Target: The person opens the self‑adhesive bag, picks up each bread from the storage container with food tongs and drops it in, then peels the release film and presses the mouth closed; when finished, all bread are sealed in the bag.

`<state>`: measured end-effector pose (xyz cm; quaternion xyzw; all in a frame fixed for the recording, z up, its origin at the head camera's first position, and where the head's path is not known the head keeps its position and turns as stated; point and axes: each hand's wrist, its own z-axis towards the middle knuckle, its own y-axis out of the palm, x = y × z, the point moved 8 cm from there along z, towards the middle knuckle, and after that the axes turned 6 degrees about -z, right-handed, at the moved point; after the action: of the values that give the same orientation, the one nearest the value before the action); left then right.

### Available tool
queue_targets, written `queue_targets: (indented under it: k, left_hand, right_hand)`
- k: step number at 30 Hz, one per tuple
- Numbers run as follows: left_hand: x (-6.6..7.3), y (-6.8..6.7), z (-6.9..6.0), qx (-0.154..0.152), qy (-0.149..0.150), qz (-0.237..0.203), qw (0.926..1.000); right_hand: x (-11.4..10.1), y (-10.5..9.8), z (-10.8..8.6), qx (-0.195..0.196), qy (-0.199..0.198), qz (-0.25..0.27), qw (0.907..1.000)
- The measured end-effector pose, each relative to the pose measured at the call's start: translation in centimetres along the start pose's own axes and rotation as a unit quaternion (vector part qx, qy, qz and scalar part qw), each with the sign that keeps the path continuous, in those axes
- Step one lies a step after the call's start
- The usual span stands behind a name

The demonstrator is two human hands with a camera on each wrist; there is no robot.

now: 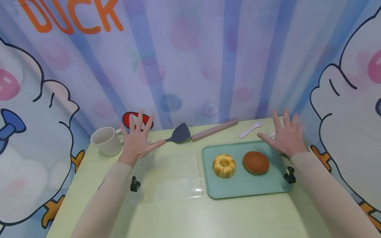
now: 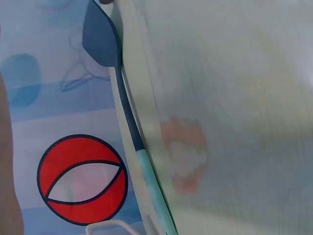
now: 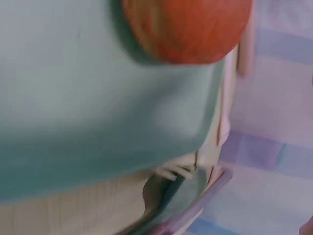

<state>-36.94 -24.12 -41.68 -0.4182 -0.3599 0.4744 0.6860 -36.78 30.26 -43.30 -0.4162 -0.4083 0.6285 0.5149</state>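
My left hand (image 1: 136, 142) is held up with its fingers spread, holding nothing. Beyond it lies a spatula with a dark blade (image 1: 180, 133), whose teal handle (image 2: 155, 188) shows in the left wrist view. Just left of that hand stands a white mug (image 1: 107, 142). On the right, my other hand (image 1: 285, 137) also has spread fingers, slightly blurred and gripping nothing, above the far right corner of a green tray (image 1: 238, 190). Side by side on the tray are a ridged golden cake (image 1: 224, 166) and a brown bun (image 1: 256, 163).
Along the back edge lie a pinkish rolling pin (image 1: 214, 130) and a small lilac spoon (image 1: 250, 130). Utensils, one with pale tines (image 3: 173, 171), lie beside the tray, partly hidden in the head view. A transparent sheet (image 1: 172, 178) covers the table's middle. Printed curtains (image 1: 190, 66) rise behind.
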Motion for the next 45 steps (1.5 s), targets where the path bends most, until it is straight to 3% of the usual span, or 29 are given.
queue_targets:
  k: [5,8,11,16,21,27,30,35,39,42,45]
  left_hand:
    - [1.6,-1.5,-1.9,0.039,0.049,-0.07,0.9956]
    - [2.9,-2.2,-3.0,0.06,0.079,-0.11,0.989]
    - [4.1,-2.2,-3.9,0.061,0.087,-0.147,0.9834]
    - [6.0,-1.4,-5.3,0.042,0.092,-0.188,0.977]
    - [7.4,0.0,-6.7,0.012,0.083,-0.23,0.9696]
    - [9.0,2.3,-8.2,-0.048,0.075,-0.253,0.9634]
    - [9.6,3.9,-8.8,-0.088,0.071,-0.25,0.9616]
    - [10.6,6.3,-9.2,-0.141,0.081,-0.215,0.963]
    - [10.7,7.9,-9.6,-0.181,0.084,-0.163,0.9662]
    - [10.6,8.5,-10.0,-0.209,0.08,-0.145,0.9638]
    - [10.5,8.9,-10.6,-0.228,0.08,-0.146,0.9593]
  right_hand:
    - [-2.2,-0.8,-1.0,0.006,-0.03,0.092,0.9953]
    - [-4.1,-1.6,-2.0,0.003,-0.05,0.165,0.985]
    - [-6.5,-2.7,-2.9,0.012,-0.079,0.211,0.9742]
    - [-11.2,-4.2,-4.2,0.043,-0.138,0.231,0.9622]
    - [-15.9,-4.9,-5.8,0.048,-0.176,0.265,0.9467]
    - [-20.5,-4.0,-7.0,0.027,-0.222,0.33,0.917]
    - [-22.8,-2.8,-7.3,0.025,-0.248,0.333,0.9097]
    - [-25.8,-0.2,-7.3,-0.011,-0.26,0.319,0.9113]
    - [-27.3,2.4,-7.2,-0.056,-0.25,0.295,0.9206]
    - [-28.3,4.2,-7.3,-0.077,-0.258,0.257,0.9282]
    - [-29.2,5.8,-7.7,-0.103,-0.274,0.225,0.9293]
